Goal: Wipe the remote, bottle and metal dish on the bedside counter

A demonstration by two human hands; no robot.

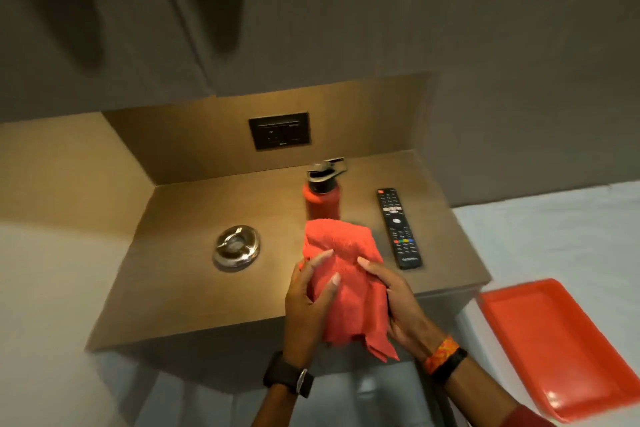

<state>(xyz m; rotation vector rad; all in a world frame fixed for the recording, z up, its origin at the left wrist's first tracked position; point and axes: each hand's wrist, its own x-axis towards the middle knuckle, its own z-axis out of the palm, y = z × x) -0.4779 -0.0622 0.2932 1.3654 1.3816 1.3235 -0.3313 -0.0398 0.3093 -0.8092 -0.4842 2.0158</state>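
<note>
— Hands? Left hand and right hand both closed around a red cloth, above the table's front edge.

— And on the table? Bottle upright behind the cloth, remote flat to its right, metal dish apart on the left.

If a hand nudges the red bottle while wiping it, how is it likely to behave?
The red bottle stands upright, tall and narrow, so a sideways push near its black cap could probably tip it. On its side, the round body would likely roll. It looks rigid; its weight cannot be judged.
</note>
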